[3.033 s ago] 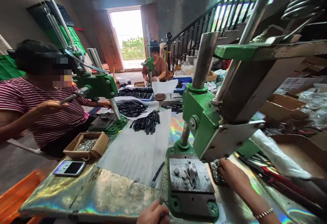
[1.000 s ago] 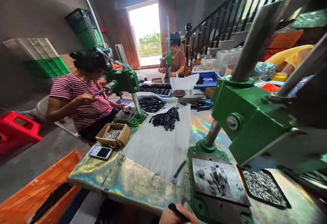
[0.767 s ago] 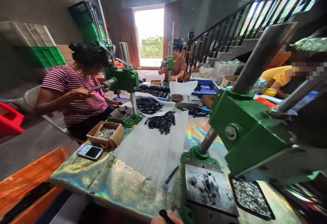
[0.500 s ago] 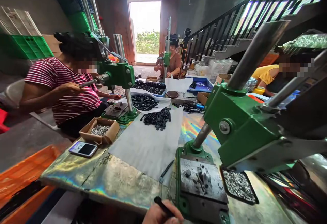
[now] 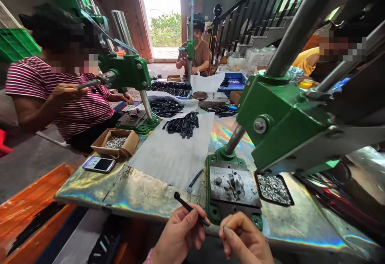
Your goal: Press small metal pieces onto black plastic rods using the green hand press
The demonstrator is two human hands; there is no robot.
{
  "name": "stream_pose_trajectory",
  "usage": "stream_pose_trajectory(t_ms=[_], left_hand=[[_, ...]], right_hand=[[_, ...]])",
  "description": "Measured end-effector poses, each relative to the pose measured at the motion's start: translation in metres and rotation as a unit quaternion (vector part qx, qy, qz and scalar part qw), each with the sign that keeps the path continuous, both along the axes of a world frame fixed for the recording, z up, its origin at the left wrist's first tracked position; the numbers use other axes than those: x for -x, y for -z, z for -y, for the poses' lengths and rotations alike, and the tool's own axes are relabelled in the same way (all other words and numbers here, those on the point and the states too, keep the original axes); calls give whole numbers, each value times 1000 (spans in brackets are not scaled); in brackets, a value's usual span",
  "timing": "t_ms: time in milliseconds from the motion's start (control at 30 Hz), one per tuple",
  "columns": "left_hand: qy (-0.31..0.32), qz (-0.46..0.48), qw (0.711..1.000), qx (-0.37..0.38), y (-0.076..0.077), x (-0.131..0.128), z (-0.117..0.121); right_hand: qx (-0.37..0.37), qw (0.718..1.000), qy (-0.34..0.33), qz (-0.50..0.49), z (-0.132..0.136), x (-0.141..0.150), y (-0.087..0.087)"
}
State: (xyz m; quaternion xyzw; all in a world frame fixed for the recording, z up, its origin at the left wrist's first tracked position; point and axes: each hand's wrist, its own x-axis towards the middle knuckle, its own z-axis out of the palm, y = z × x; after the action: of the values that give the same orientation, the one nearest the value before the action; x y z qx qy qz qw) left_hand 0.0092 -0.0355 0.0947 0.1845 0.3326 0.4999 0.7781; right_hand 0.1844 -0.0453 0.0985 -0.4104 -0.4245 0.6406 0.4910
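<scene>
Between thumb and fingers of my left hand (image 5: 180, 234) is a slim black strap (image 5: 187, 207) with a rounded end, slanting from upper left to lower right. Close by on the right, my right hand (image 5: 248, 238) is closed in a pinch. Whatever its fingertips hold, if anything, is too small to make out. Both hands are in front of the table's near edge, below the green hand press (image 5: 275, 111) and its steel base plate (image 5: 233, 185). A similar black strap (image 5: 195, 180) lies alone left of that plate.
Small metal pieces fill a black tray (image 5: 274, 188) and a cardboard box (image 5: 132, 143). A phone (image 5: 98, 164) lies near the left edge. Black straps (image 5: 182, 124) are piled on white paper (image 5: 168, 155). Co-workers sit around the table; one grips another press's lever (image 5: 90, 82).
My left hand has risen into fuller view with the black strap. My right hand has appeared beside it. The camera has shifted, so the table sits somewhat higher in view.
</scene>
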Motion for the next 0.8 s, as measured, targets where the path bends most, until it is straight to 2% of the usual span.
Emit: stream_pose_trajectory(t_ms=[100, 367, 667, 800], left_hand=[[8, 31, 999, 19, 0, -3, 1], [23, 73, 996, 50, 4, -7, 4], [36, 82, 994, 64, -1, -10, 0], [27, 75, 995, 66, 0, -10, 0]], right_hand=[[-22, 999, -10, -30, 1, 8, 3], [-51, 998, -2, -22, 1, 24, -5], [-48, 999, -6, -20, -3, 27, -11], [-62, 998, 4, 15, -4, 27, -11]])
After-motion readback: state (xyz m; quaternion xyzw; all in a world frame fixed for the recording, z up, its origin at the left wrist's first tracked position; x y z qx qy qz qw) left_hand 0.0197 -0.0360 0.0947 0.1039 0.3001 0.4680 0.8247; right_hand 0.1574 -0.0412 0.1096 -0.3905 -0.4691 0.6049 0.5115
